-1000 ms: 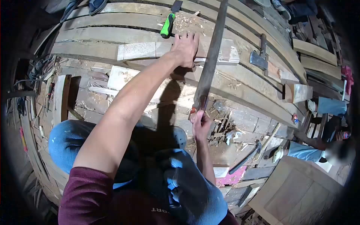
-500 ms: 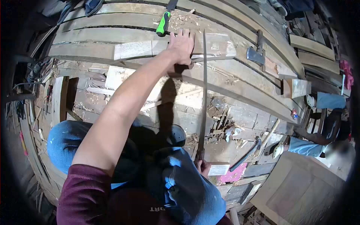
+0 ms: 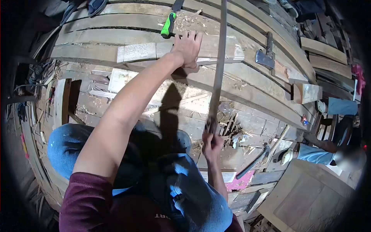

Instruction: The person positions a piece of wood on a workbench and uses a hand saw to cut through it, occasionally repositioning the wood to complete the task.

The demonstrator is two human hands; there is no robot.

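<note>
My left hand lies spread and flat on a short wooden board, which rests on the slatted planks in front of me. My right hand is closed around the handle of a handsaw. The saw's long blade, seen nearly edge-on, points away from me and crosses over the board to the right of my left hand. Just beyond my left fingertips lies a tool with a green and black handle.
A hatchet lies on the planks at right, near a wooden block. A dark-handled tool lies by a pink sheet. Wood scraps litter the floor. Another person's legs show at far right.
My right hand has moved forward, away from my knee, pushing the saw farther across the board. My left hand stays on the board.
</note>
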